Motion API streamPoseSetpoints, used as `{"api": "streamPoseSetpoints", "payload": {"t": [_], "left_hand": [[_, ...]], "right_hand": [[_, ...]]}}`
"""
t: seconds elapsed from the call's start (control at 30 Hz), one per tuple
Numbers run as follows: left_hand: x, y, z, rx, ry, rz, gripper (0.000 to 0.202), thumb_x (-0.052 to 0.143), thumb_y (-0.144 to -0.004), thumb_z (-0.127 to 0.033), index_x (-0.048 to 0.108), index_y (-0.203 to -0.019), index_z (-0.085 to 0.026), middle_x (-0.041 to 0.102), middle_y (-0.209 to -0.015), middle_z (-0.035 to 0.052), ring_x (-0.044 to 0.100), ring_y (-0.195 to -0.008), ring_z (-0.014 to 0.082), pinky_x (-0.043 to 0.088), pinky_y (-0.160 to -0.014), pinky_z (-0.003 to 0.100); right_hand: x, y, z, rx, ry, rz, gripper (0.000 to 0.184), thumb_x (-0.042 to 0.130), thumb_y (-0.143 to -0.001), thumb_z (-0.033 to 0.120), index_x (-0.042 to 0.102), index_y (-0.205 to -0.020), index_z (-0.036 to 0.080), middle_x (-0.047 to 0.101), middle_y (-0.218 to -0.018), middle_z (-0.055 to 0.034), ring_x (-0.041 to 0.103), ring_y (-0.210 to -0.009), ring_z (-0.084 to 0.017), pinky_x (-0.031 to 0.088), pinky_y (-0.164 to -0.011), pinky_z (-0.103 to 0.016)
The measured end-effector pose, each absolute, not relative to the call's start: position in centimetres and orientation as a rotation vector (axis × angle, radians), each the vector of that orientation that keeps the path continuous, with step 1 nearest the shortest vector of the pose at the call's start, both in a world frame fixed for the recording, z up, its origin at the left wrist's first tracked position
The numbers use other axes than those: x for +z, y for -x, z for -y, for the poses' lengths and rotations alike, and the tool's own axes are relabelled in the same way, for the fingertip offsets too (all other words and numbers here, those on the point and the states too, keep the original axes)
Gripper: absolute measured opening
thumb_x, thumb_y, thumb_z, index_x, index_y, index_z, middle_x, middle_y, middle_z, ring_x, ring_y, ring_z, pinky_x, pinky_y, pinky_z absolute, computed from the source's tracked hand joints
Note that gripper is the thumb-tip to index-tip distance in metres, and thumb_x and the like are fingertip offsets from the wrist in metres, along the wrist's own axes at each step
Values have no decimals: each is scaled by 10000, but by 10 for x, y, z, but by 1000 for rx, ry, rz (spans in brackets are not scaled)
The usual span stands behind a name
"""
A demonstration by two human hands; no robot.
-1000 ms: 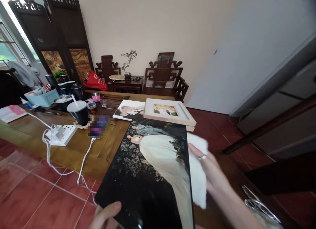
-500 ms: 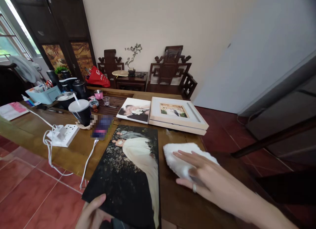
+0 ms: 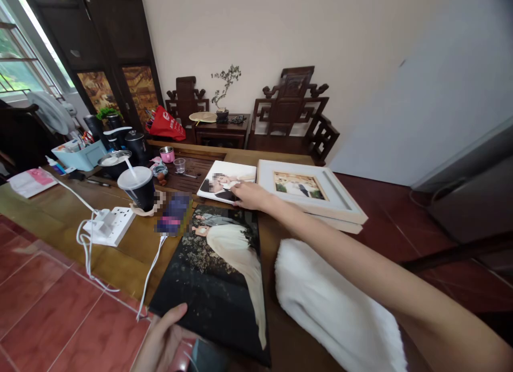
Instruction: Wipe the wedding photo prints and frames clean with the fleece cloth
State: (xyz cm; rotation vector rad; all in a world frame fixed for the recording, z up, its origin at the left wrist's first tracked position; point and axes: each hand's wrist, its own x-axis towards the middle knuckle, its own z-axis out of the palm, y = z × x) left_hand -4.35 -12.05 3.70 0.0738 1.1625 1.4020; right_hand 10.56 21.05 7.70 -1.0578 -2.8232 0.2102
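Observation:
A dark wedding photo panel (image 3: pixel 212 286) lies tilted along the table's front edge. My left hand (image 3: pixel 170 329) is closed on its lower left corner, thumb on top and fingers underneath. My right hand (image 3: pixel 250 195) is stretched across the table to a smaller white-edged photo panel (image 3: pixel 212 171). Its fingertips lie over that panel's near right corner with the thumb at the edge, closed on it. A fluffy white cloth (image 3: pixel 332 308) rests beneath my right forearm, out of the hand.
A white picture frame (image 3: pixel 340 193) stacked on another lies at the right. Left of the panels are a phone (image 3: pixel 174 214) on a cable, a lidded cup with a straw (image 3: pixel 138 187), a power strip (image 3: pixel 114 227) and a blue organizer box (image 3: pixel 84 155). Carved chairs (image 3: pixel 292 110) stand beyond.
My right hand has left the white cloth and moved forward and left to the smaller photo panel. The left hand keeps its hold. The view has shifted slightly.

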Motion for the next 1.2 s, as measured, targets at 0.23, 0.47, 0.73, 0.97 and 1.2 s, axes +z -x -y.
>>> {"api": "streamPoseSetpoints", "payload": {"t": [0.23, 0.47, 0.73, 0.97, 1.2], "left_hand": [[25, 48, 106, 1461, -101, -1242, 601, 802, -620, -203, 616, -1190, -169, 763, -884, 72, 714, -876, 332, 569, -832, 479], [35, 60, 81, 1502, -212, -1194, 631, 774, -672, -201, 547, -1261, -211, 748, -956, 77, 709, -892, 305, 577, -804, 473], [43, 54, 31, 1527, -428, -1001, 302, 774, -723, -213, 615, -976, -170, 728, -962, 73, 671, -998, 247, 437, -1009, 462], [35, 41, -33, 1572, -518, -1168, 351, 730, -780, -273, 484, -1013, -180, 696, -824, 22, 710, -856, 199, 469, -977, 489], [37, 35, -99, 1341, -535, -1342, 99, 572, -894, -157, 567, -875, -59, 708, -719, 123, 735, -751, 214, 541, -910, 398]], "right_hand": [[52, -91, -234, -71, 981, 3081, 353, 634, -819, 256, 583, -1113, 68, 641, -1095, -237, 622, -1008, -314, 455, -847, -372], [66, -98, -241, -256, 812, 3149, 335, 477, -919, 292, 556, -1159, 73, 647, -1110, -209, 636, -983, -291, 441, -838, -362], [88, -109, -251, -388, 795, 3058, 332, 355, -972, 281, 516, -1181, 80, 657, -1098, -197, 632, -965, -289, 402, -839, -376], [89, -111, -252, -443, 791, 2986, 297, 298, -985, 208, 488, -1170, 75, 640, -1140, -194, 621, -987, -272, 337, -933, -421], [80, -106, -230, -540, 789, 2946, 346, 313, -952, 135, 459, -1246, 24, 594, -1196, -236, 574, -1083, -297, 275, -1000, -470]]}}
